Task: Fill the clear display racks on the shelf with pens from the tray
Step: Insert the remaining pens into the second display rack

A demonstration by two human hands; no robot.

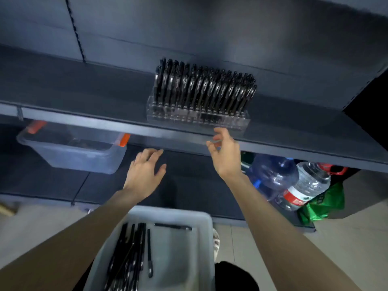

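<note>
A clear display rack packed with several black pens stands on the dark shelf. Just below its right front corner, my right hand pinches the edge of a faint, blurred clear piece lying along the shelf's front edge; it looks like an empty rack. My left hand reaches up with straight fingers, its fingertips close under that clear piece's left part; contact is unclear. The pale tray sits at the bottom centre with several black pens along its left side.
A clear storage bin with orange latches sits on the lower shelf at left. Large water bottles and a green bag crowd the lower shelf at right. A shelf above overhangs the rack.
</note>
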